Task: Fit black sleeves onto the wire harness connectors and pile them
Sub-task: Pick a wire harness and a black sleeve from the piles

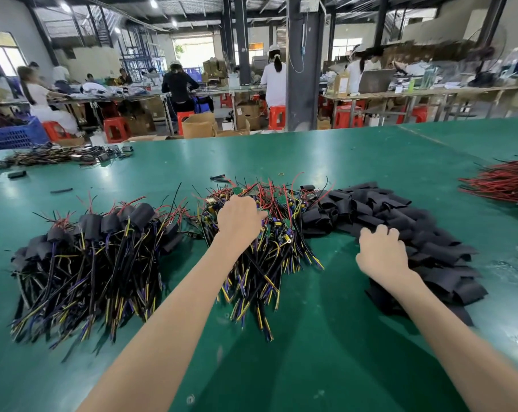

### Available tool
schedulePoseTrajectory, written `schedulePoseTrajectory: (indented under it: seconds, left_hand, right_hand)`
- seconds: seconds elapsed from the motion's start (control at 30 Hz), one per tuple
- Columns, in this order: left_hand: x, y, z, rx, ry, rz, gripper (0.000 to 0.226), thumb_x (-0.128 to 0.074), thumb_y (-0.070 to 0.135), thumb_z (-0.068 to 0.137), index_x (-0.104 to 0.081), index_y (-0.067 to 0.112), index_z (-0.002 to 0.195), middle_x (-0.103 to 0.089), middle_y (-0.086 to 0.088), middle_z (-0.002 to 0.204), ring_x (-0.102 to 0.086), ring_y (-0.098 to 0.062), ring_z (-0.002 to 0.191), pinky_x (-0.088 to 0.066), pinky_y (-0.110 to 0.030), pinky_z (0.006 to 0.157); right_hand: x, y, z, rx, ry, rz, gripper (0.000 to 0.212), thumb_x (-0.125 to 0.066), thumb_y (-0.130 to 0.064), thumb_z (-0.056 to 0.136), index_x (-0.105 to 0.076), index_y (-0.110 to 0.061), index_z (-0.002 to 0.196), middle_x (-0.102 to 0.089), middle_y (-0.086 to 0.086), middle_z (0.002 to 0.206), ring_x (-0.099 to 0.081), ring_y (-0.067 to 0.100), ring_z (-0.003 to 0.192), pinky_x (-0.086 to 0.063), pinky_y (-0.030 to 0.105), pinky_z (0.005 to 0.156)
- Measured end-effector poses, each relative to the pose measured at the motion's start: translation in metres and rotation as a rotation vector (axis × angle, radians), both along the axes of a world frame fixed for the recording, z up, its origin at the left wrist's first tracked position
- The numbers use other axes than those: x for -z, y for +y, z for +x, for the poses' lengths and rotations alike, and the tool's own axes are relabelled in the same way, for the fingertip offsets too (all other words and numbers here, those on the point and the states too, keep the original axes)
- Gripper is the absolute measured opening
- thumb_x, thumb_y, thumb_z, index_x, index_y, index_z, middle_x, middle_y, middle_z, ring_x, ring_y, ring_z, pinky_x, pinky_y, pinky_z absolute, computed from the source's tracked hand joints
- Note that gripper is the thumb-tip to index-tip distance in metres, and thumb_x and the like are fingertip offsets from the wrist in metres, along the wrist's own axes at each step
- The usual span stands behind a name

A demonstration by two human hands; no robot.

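A heap of bare wire harnesses (269, 245) with green circuit boards and red, black and yellow wires lies in the middle of the green table. My left hand (240, 218) reaches into its top, fingers curled down among the boards; what they hold is hidden. To the right spreads a pile of flat black sleeves (400, 221). My right hand (381, 251) rests on that pile's near left edge with fingers curled into the sleeves. At the left lies a pile of sleeved harnesses (85, 260), black sleeves over their far ends.
The green table (326, 337) stretches wide around the piles. Another bundle of red wires (501, 182) lies at the right edge, and more harnesses (61, 154) with a blue crate (14, 135) sit at the far left. People work at benches beyond the table.
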State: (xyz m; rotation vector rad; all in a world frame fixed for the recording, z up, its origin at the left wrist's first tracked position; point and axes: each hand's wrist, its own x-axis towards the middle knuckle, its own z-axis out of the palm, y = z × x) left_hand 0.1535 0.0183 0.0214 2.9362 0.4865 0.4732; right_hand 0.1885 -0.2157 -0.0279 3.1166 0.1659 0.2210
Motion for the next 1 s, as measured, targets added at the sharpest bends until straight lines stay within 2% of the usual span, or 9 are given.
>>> schedulePoseTrajectory:
  seconds: [0.17,0.27,0.43,0.53,0.63,0.73,0.83,0.9,1.0]
  left_hand:
    - [-0.007,-0.005,0.004,-0.027,0.004,-0.121,0.017,-0.055,0.014,0.093,-0.049,0.005,0.079,-0.063,-0.016,0.095,-0.060,-0.032,0.089,-0.047,-0.036,0.072]
    - [-0.014,-0.014,0.005,-0.017,-0.071,-0.056,0.010,-0.051,0.011,0.093,-0.053,0.002,0.089,-0.062,-0.017,0.097,-0.058,-0.035,0.098,-0.048,-0.041,0.082]
    - [-0.034,-0.021,0.000,0.116,-0.296,-0.200,0.016,-0.045,0.003,0.094,-0.048,0.004,0.110,-0.051,-0.013,0.093,-0.050,-0.025,0.078,-0.032,-0.030,0.065]
    - [-0.053,-0.021,-0.014,0.219,-0.360,-0.287,0.020,-0.044,0.004,0.096,-0.044,0.008,0.116,-0.048,-0.009,0.101,-0.049,-0.017,0.075,-0.035,-0.025,0.064]
    - [-0.059,-0.012,-0.038,0.319,-0.476,-0.267,0.021,-0.047,-0.001,0.092,-0.044,0.009,0.110,-0.058,-0.008,0.103,-0.058,-0.021,0.084,-0.048,-0.038,0.079]
    - [-0.041,0.002,-0.061,0.324,-0.576,-0.142,0.033,-0.048,-0.004,0.089,-0.047,0.012,0.118,-0.061,-0.005,0.112,-0.060,-0.023,0.093,-0.042,-0.042,0.090]
    - [-0.008,0.016,-0.078,0.285,-0.545,-0.002,0.036,-0.047,0.002,0.092,-0.056,0.020,0.121,-0.057,-0.001,0.106,-0.057,-0.019,0.085,-0.032,-0.034,0.083]
    - [0.013,0.023,-0.082,0.274,-0.511,0.014,0.031,-0.049,0.005,0.094,-0.060,0.021,0.118,-0.056,0.000,0.102,-0.056,-0.020,0.089,-0.031,-0.036,0.081]
    - [0.030,0.026,-0.084,0.269,-0.498,-0.005,0.021,-0.055,0.015,0.094,-0.063,0.021,0.113,-0.056,0.001,0.100,-0.057,-0.021,0.093,-0.030,-0.036,0.080]
  right_hand:
    - [0.005,0.006,0.002,-0.037,0.069,0.065,0.034,-0.051,-0.033,0.093,-0.054,-0.007,0.114,-0.039,0.015,0.123,-0.032,0.034,0.118,-0.034,0.042,0.096]
    - [0.010,0.008,0.001,-0.054,0.016,0.034,0.032,-0.045,-0.032,0.096,-0.056,-0.009,0.114,-0.041,0.013,0.120,-0.032,0.032,0.116,-0.033,0.042,0.094]
    - [0.005,0.010,-0.002,-0.085,-0.133,0.022,0.014,-0.044,-0.019,0.093,-0.054,-0.012,0.100,-0.057,0.007,0.107,-0.047,0.029,0.106,-0.033,0.038,0.082]
    - [-0.001,0.013,-0.005,-0.123,-0.188,0.108,0.009,-0.040,-0.016,0.095,-0.046,-0.014,0.088,-0.061,0.008,0.098,-0.059,0.029,0.094,-0.031,0.035,0.071]
    - [-0.005,0.017,-0.009,-0.212,-0.194,0.277,0.018,-0.034,-0.019,0.099,-0.042,-0.011,0.085,-0.056,0.012,0.089,-0.057,0.035,0.092,-0.036,0.038,0.069]
    - [-0.007,0.022,-0.011,-0.283,-0.107,0.503,0.021,-0.036,-0.019,0.099,-0.038,-0.010,0.080,-0.041,0.007,0.077,-0.053,0.038,0.089,-0.029,0.038,0.068]
    - [-0.008,0.027,-0.011,-0.307,0.017,0.703,0.023,-0.045,-0.023,0.097,-0.056,-0.004,0.103,-0.048,0.012,0.094,-0.052,0.033,0.095,-0.034,0.035,0.077]
    - [-0.008,0.028,-0.012,-0.346,0.038,0.728,0.037,-0.055,-0.024,0.093,-0.054,-0.006,0.126,-0.050,0.008,0.102,-0.051,0.025,0.096,-0.032,0.027,0.076]
    - [-0.007,0.029,-0.014,-0.400,-0.010,0.784,0.041,-0.068,-0.016,0.084,-0.059,-0.012,0.123,-0.056,0.005,0.103,-0.053,0.020,0.096,-0.033,0.023,0.080]
